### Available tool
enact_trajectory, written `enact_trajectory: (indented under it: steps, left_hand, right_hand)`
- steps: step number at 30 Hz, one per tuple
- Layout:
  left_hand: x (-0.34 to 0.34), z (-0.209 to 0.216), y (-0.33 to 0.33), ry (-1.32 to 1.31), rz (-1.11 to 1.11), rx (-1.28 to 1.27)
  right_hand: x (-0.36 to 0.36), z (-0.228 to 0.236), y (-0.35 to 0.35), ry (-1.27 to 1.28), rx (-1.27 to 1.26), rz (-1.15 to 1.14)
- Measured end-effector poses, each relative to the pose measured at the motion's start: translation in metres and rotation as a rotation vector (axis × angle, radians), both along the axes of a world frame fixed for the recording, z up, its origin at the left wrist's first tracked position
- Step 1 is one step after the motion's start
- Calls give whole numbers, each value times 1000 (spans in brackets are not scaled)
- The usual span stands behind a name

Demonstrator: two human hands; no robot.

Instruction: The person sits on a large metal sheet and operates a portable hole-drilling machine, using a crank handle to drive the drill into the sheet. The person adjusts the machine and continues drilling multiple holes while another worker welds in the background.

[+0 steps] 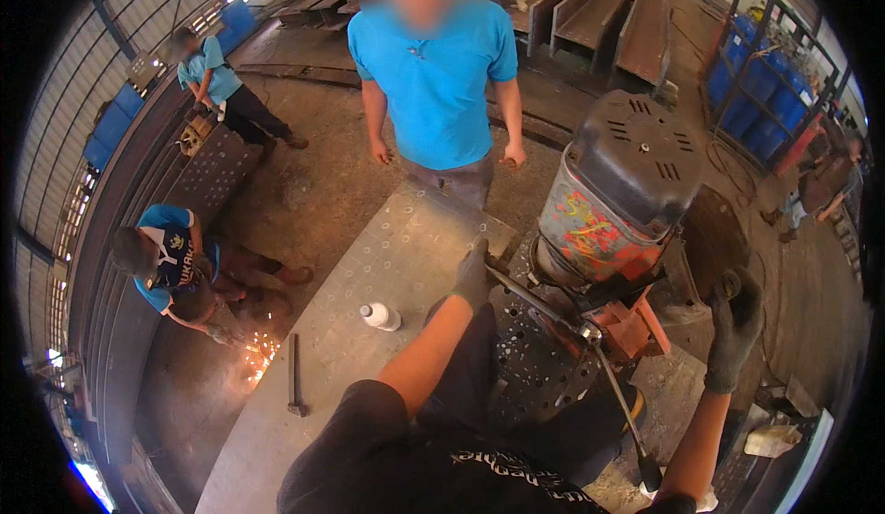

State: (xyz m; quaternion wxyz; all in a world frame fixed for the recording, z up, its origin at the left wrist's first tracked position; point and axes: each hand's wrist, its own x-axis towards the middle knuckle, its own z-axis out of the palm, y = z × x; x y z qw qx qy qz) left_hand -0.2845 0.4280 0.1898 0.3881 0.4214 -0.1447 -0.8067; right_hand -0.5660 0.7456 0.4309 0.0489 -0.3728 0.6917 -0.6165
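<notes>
My left hand (474, 280), in a dark grey glove, is closed around the end of a feed lever (539, 300) on a drilling machine. That lever meets a metal hub (590, 332), and another lever (627, 408) with a black grip runs from the hub toward my body. The machine has a black motor cover (636, 154) and a grey body (590, 228) smeared with red and yellow. Right of it, my gloved right hand (737, 330) is raised with fingers curled at a small round dark thing, which I cannot make out. Beneath the machine lies a steel plate with holes (525, 353).
A long steel plate (323, 330) on the left bears a white bottle (380, 317) and a hammer-like tool (294, 376). A person in blue (429, 81) stands opposite. Sparks (262, 357) fly by a crouching person (175, 265). Steel beams (636, 35) and caged blue cylinders (765, 71) stand behind.
</notes>
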Motion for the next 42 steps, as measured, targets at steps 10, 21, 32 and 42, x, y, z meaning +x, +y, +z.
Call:
enact_trajectory:
  steps: [10,21,32,42]
  left_hand:
    - [26,-46,-10,-357,-134,-359]
    - [22,108,205,-807,-705,-930]
    - [-99,112,289,-49,-1529,-2006]
    - [-94,129,297,-269,-1463,-1763]
  right_hand:
    - [9,-17,-10,-4,-41,25]
    - [25,-17,-5,173,71,59]
    - [2,-23,3,83,-44,-57]
    - [-17,53,20,33,-39,-157]
